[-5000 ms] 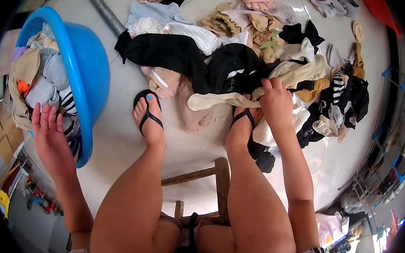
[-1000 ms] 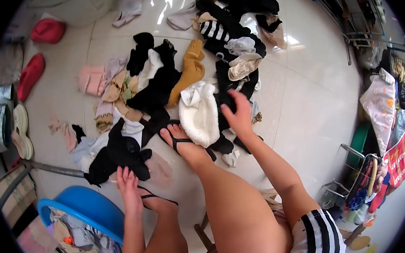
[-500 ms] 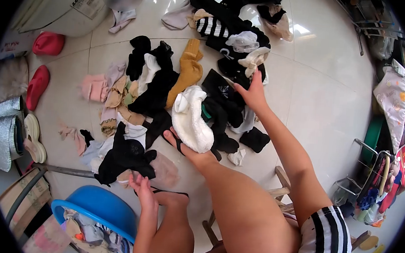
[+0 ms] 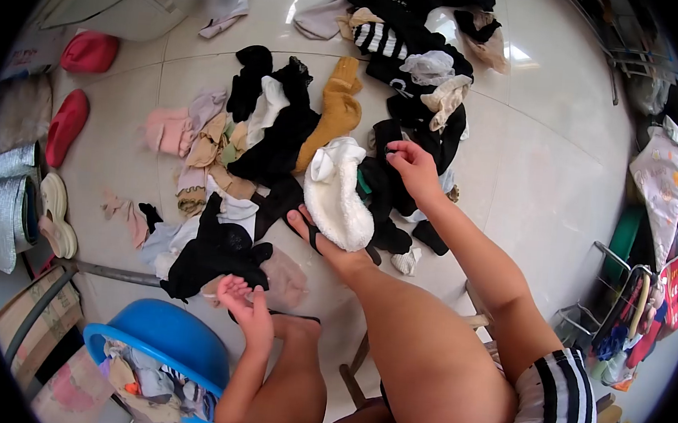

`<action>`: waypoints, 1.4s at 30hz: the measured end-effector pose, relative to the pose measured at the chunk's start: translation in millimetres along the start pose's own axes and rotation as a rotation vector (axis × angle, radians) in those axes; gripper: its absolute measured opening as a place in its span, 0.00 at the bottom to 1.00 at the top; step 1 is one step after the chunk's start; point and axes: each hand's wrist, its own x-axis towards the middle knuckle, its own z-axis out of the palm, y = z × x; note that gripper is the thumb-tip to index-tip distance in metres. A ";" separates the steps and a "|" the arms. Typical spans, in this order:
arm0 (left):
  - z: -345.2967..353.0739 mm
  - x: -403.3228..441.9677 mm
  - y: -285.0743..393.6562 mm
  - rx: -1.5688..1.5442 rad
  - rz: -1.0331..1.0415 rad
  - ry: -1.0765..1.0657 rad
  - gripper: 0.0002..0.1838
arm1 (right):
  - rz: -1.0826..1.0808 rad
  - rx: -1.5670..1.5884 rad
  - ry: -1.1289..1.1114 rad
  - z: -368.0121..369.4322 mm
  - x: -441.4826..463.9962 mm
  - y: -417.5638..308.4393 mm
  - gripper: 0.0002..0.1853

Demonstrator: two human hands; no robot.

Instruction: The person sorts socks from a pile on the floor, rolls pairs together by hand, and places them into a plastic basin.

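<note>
My right hand (image 4: 414,168) is closed at the fingertips on a black sock (image 4: 387,140) in the sock pile, right of a fluffy white sock (image 4: 340,196). My left hand (image 4: 246,306) is open, palm up, beside a black garment (image 4: 214,254) and a sheer pinkish one (image 4: 286,277). A mustard sock (image 4: 336,113) lies above the white one. Farther up are a striped black-and-white sock (image 4: 380,39) and a cream sock (image 4: 447,99). A blue basin (image 4: 177,334) holds several bundled socks at the lower left.
Red slippers (image 4: 67,126) and a pale pair (image 4: 56,207) lie at the left. A metal pole (image 4: 118,274) runs above the basin. Wire racks (image 4: 626,267) and bags stand at the right. My legs and a wooden stool (image 4: 356,366) are at the bottom.
My head view has turned, and the basin now sits at the lower left. My right hand has left the cream sock and pinches black fabric. My left hand has turned palm up.
</note>
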 end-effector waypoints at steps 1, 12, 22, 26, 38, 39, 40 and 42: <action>1.1 -0.3 -0.2 0.022 0.028 -0.063 0.27 | -0.001 0.111 -0.059 4.2 1.1 -1.6 0.21; 3.2 -10.8 -8.0 -0.032 -0.054 -0.311 0.30 | 0.036 0.382 -0.383 8.5 -21.5 -75.8 0.24; -1.9 -17.0 -21.6 0.012 -0.101 -0.330 0.31 | -0.323 -0.928 0.538 -34.3 108.1 -27.5 0.29; -3.2 -15.0 -21.0 -0.019 -0.141 -0.334 0.30 | -0.242 -0.508 0.515 -39.8 116.7 -51.2 0.17; -4.2 -11.6 -5.0 -0.059 -0.063 -0.380 0.31 | -0.120 1.410 -0.275 -8.0 -16.6 -178.7 0.20; -6.9 -9.7 1.5 -0.089 0.002 -0.376 0.32 | -0.119 1.373 -0.411 3.1 -30.0 -187.5 0.20; -8.4 -3.4 17.4 -0.093 0.003 -0.373 0.32 | -0.046 1.225 -0.386 21.7 -48.7 -200.5 0.18; -11.0 14.5 56.4 -0.321 0.341 -0.277 0.39 | -0.038 0.824 -0.576 56.4 -78.0 -206.3 0.17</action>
